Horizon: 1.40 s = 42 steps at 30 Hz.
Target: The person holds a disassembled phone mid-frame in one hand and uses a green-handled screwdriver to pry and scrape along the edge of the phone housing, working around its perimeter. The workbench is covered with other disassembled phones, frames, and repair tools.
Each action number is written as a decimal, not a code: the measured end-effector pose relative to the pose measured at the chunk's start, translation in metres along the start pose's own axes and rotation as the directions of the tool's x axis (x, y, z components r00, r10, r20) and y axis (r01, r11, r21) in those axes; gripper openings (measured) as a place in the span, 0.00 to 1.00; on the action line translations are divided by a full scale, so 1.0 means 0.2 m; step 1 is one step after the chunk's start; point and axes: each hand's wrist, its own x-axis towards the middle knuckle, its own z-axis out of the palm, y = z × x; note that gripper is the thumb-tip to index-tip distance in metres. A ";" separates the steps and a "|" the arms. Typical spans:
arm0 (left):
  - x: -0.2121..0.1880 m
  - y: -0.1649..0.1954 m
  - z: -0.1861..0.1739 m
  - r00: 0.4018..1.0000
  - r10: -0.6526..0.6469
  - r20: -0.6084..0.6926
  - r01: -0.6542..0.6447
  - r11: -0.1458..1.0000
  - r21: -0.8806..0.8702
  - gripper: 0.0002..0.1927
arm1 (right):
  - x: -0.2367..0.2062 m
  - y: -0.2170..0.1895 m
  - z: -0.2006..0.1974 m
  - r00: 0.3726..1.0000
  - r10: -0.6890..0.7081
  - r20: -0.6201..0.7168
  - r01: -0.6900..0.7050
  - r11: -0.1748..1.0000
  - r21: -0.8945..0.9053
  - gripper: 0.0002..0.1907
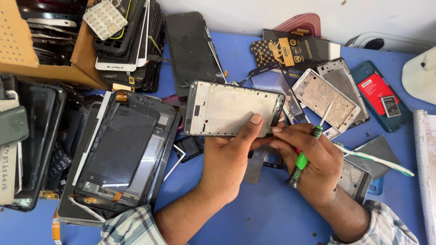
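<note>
The left hand (229,156) grips a phone frame (234,109) from below, thumb pressed flat on its pale, scuffed inner plate and the other fingers curled behind it — a thin metal rectangle with a dark rim and rounded corners, held level above the blue table (272,213), roughly in the middle of the clutter. The right hand (311,159) is closed around a small screwdriver (306,149) with a green and black handle; its slim steel shaft sticks up and away past the knuckles, while the fingertips pinch at the frame's lower right corner, touching the left thumb. Just behind the right hand lies a second bare frame (324,97), silvery and dull, tilted on the table. Beside the right wrist lies a toothbrush (377,159), white with green trim. To the left a stack of black glass screens (122,149) sits with orange ribbon tabs poking out, glossy and cracked-looking at the edges. A cardboard box (27,50) stands at the far left corner, and near the right edge there is a teal phone shell (363,72) holding a red battery (376,93). Both sleeves are checked cotton.
</note>
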 end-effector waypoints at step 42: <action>0.00 0.09 0.00 0.995 0.093 0.026 -0.096 0.981 0.167 0.16 | 0.00 0.00 -0.02 0.984 0.177 -0.035 -0.169 0.974 0.150 0.03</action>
